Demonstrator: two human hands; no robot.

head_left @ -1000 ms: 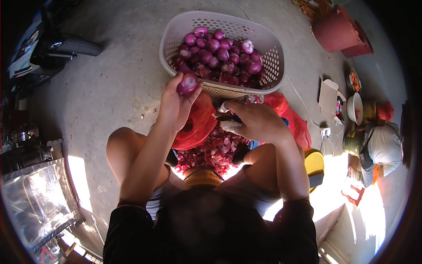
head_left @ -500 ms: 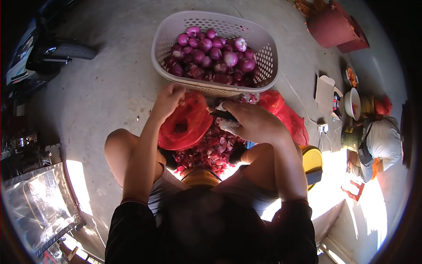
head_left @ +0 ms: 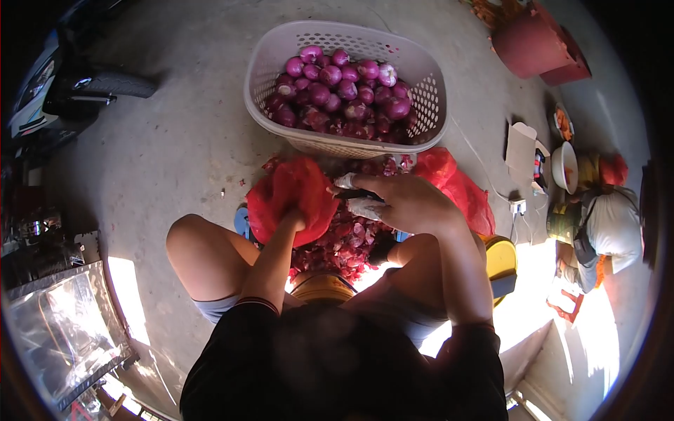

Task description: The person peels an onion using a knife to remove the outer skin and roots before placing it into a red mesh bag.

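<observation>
My left hand reaches into a red mesh bag, its fingers hidden inside. My right hand is closed on a knife, of which a dark part shows between the thumb and fingers. White wrapping covers the thumb and a fingertip of that hand. Below both hands lies a heap of dark red onion skins, between my feet. Just beyond, a grey perforated basket holds many peeled red onions.
Another red mesh bag lies to the right, near a yellow container. A white cable runs to a socket block. Farther right, a person bends near a white bowl. A motorbike wheel stands at left.
My left hand has gone from above the red mesh bag down into it, and the bag's opening now faces me. My right hand stays almost in place with the knife.
</observation>
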